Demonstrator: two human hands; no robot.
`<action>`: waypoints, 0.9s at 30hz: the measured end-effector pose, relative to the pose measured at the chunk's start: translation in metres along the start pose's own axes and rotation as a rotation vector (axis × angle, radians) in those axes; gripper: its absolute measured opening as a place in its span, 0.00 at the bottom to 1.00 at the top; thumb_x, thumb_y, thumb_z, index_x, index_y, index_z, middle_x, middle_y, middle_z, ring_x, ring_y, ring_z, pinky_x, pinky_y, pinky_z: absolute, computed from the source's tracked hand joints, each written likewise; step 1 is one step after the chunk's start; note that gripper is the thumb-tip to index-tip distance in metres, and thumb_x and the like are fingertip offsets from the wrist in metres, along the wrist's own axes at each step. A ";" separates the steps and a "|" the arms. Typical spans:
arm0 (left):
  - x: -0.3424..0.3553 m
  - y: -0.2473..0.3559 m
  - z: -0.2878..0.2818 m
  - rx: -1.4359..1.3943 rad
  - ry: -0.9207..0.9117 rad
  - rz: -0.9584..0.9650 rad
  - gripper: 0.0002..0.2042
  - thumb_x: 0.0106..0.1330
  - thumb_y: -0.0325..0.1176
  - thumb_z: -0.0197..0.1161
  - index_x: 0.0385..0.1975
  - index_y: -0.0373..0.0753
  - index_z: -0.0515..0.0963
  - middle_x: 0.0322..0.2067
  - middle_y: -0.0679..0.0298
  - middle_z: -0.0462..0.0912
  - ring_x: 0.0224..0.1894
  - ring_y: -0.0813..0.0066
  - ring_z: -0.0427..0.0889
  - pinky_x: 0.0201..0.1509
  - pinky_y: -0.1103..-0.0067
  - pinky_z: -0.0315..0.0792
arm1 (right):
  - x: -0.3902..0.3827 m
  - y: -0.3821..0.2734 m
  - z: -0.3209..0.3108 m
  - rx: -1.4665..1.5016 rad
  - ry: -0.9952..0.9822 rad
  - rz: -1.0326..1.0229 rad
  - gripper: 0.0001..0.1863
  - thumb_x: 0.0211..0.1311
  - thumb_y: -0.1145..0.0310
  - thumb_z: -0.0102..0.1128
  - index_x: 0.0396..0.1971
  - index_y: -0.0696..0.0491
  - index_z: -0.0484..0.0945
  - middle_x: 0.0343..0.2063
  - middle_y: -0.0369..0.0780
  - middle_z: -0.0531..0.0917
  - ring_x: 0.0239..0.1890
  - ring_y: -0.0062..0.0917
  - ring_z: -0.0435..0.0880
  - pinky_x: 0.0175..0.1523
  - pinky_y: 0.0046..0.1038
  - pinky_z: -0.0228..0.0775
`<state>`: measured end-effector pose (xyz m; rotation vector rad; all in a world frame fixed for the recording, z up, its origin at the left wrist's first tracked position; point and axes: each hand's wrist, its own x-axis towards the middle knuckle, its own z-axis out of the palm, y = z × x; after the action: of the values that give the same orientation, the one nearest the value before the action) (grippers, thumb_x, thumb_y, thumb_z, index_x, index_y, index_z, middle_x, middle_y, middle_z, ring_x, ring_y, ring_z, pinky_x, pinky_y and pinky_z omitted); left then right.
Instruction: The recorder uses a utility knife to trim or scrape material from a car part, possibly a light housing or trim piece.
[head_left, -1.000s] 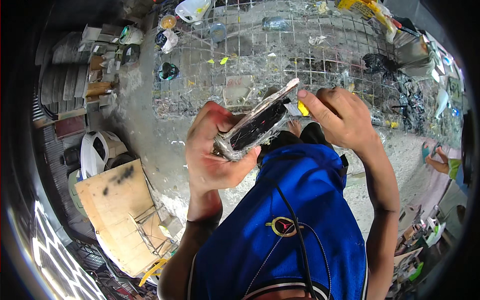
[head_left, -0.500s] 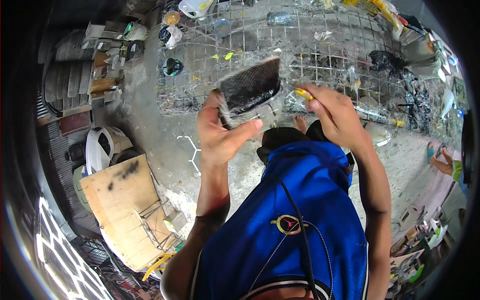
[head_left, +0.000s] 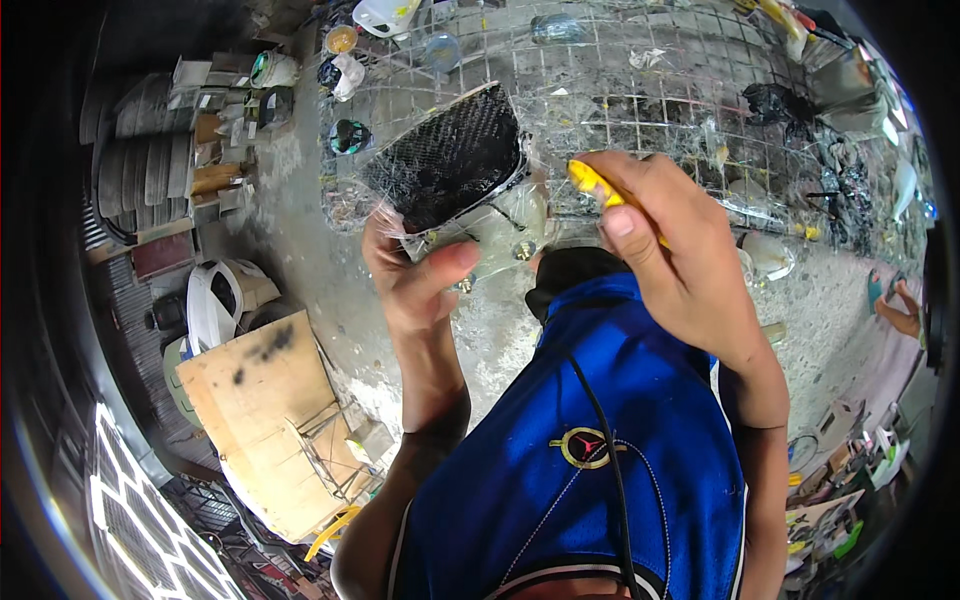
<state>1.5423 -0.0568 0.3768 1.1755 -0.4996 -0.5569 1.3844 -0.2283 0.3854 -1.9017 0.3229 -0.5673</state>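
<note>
My left hand (head_left: 415, 275) grips the near left edge of a black woven sheet, like carbon-fibre cloth (head_left: 450, 160), lying glossy and dark over a pale, block-like piece (head_left: 510, 235). Clear film strands hang at its edges, and small metal bolts show on the near side. The thumb lies across the pale piece; the other fingers are mostly hidden behind it. To the right, apart from the sheet, my right hand (head_left: 680, 240) is closed around a small yellow-handled tool (head_left: 590, 180). Its working end is too small to make out.
Beyond my hands spreads a stained wire-mesh grid (head_left: 620, 110) with scraps, a clear tub (head_left: 443, 52) and black plastic (head_left: 775, 105). A plywood board (head_left: 255, 370) leans at the left, near stacked panels (head_left: 145, 185). Another person's foot (head_left: 885, 290) shows at the far right.
The black sheet has moved left and turned to face me more. My right hand has come a little nearer, with more of the yellow tool showing.
</note>
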 end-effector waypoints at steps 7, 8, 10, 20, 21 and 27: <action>-0.017 0.016 0.028 0.449 0.026 0.073 0.29 0.44 0.19 0.70 0.51 0.28 0.70 0.46 0.57 0.79 0.47 0.74 0.79 0.53 0.79 0.70 | -0.008 0.000 0.024 -0.426 -0.031 -0.082 0.18 0.62 0.63 0.58 0.50 0.51 0.73 0.24 0.40 0.72 0.25 0.33 0.77 0.25 0.34 0.72; -0.019 0.016 0.030 0.502 0.059 0.062 0.27 0.44 0.20 0.71 0.48 0.28 0.71 0.45 0.58 0.79 0.46 0.75 0.78 0.53 0.79 0.70 | -0.009 0.003 0.025 -0.429 -0.031 -0.082 0.18 0.62 0.63 0.58 0.50 0.51 0.73 0.24 0.40 0.72 0.25 0.33 0.77 0.25 0.34 0.72; -0.020 0.013 0.032 0.503 0.081 0.076 0.23 0.44 0.21 0.72 0.42 0.31 0.72 0.39 0.62 0.78 0.42 0.77 0.78 0.48 0.80 0.71 | -0.012 0.010 0.027 -0.470 -0.016 -0.100 0.20 0.60 0.62 0.60 0.51 0.50 0.73 0.24 0.39 0.72 0.22 0.32 0.76 0.23 0.32 0.71; -0.024 -0.009 0.022 0.819 0.078 0.251 0.13 0.42 0.26 0.72 0.26 0.37 0.74 0.28 0.62 0.73 0.29 0.69 0.73 0.34 0.77 0.67 | -0.006 0.064 0.037 -0.506 0.076 -0.243 0.21 0.55 0.62 0.64 0.49 0.49 0.77 0.23 0.37 0.71 0.18 0.30 0.75 0.22 0.31 0.69; -0.024 -0.010 0.022 0.837 0.071 0.253 0.13 0.42 0.27 0.72 0.26 0.37 0.74 0.28 0.62 0.73 0.29 0.69 0.73 0.34 0.77 0.67 | -0.002 0.070 0.038 -0.530 0.087 -0.261 0.21 0.55 0.61 0.64 0.49 0.49 0.77 0.23 0.38 0.71 0.18 0.31 0.75 0.22 0.32 0.69; -0.015 -0.015 0.024 0.566 0.112 0.007 0.16 0.50 0.20 0.68 0.38 0.31 0.71 0.31 0.59 0.79 0.27 0.78 0.79 0.30 0.82 0.73 | 0.007 0.087 0.032 -0.542 0.014 -0.244 0.20 0.58 0.61 0.62 0.51 0.47 0.76 0.23 0.39 0.74 0.23 0.34 0.77 0.27 0.34 0.71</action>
<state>1.5129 -0.0685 0.3686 1.7322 -0.5838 -0.3456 1.4109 -0.2399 0.2973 -2.4837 0.2721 -0.7056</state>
